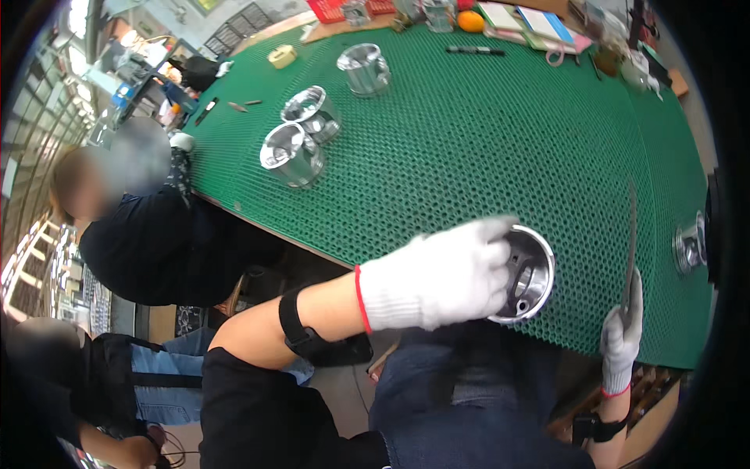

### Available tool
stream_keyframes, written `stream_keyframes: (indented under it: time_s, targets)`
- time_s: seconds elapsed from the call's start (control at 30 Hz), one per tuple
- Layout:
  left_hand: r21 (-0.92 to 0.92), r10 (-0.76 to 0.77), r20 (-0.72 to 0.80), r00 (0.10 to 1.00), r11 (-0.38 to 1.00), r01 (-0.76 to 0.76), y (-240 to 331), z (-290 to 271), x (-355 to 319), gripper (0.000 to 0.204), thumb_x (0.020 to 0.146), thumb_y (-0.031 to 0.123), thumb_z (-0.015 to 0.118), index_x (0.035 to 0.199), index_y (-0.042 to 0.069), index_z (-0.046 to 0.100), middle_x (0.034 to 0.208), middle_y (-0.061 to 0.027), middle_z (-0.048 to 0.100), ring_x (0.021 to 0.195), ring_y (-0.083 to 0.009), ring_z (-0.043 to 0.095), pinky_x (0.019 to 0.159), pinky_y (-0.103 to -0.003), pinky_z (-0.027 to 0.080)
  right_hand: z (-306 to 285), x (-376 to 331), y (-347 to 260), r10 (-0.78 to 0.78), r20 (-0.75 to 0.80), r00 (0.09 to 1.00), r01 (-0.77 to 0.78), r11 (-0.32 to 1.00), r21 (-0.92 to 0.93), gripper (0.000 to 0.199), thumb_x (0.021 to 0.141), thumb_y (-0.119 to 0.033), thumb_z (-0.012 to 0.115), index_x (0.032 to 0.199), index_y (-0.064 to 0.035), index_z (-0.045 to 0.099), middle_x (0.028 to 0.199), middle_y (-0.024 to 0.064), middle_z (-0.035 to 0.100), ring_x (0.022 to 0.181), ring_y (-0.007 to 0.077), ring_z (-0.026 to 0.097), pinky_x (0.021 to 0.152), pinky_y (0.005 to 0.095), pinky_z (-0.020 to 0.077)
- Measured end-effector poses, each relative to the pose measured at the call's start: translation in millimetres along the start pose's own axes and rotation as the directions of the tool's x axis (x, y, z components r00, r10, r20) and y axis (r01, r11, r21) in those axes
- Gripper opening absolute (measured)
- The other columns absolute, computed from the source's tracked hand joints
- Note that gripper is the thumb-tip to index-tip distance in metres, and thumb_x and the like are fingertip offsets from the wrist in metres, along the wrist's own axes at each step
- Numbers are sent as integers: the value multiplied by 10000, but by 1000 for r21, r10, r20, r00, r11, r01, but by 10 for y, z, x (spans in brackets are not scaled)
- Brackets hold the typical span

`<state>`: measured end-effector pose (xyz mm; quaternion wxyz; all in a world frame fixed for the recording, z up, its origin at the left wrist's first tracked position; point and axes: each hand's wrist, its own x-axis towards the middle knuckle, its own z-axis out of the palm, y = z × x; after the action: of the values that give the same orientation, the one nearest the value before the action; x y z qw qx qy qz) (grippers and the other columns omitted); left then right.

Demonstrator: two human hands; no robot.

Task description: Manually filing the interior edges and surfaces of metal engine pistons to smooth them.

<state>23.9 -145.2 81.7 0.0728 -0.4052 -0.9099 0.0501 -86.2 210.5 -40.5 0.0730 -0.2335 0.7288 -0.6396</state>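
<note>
My left hand [437, 277], in a white knit glove, grips a shiny hollow metal cylinder part [530, 275] at the near edge of the green mesh-covered table [484, 148]; the part's open end faces the camera. My right hand [623, 332], also gloved, holds a long thin grey file-like tool [630, 238] upright, to the right of the part and apart from it.
Three similar metal parts [292, 154] [311, 112] [364, 68] stand at the table's far left, another [689, 244] at the right edge. A tape roll [282, 55], marker pen [475, 51], orange ball [470, 21] and books [531, 23] lie at the back. A seated person [156, 234] is on the left.
</note>
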Motion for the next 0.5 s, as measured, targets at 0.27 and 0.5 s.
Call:
stream_keyframes:
  time_s: [0.27,0.5]
  targets:
    - [-96,-711,-124,692,703,705,144,-281,-1309,346,624,218,827,884,79,646,725,-40,596,807,-279,595,928,-438,448,-59,-69,102,16,-78,997,-23,996,-87,838,760,-79,625,1489,62,237,1546,206,297,586,17,394,510,169,368]
    - [-289,-868,-486,105,273,917,-407,-13,-2688,271,705,88,722,964,47,655,839,-102,666,753,-282,634,687,-357,523,-223,-78,433,32,-109,994,-44,993,-112,681,794,-12,560,1440,50,351,1431,127,443,730,38,445,612,165,394]
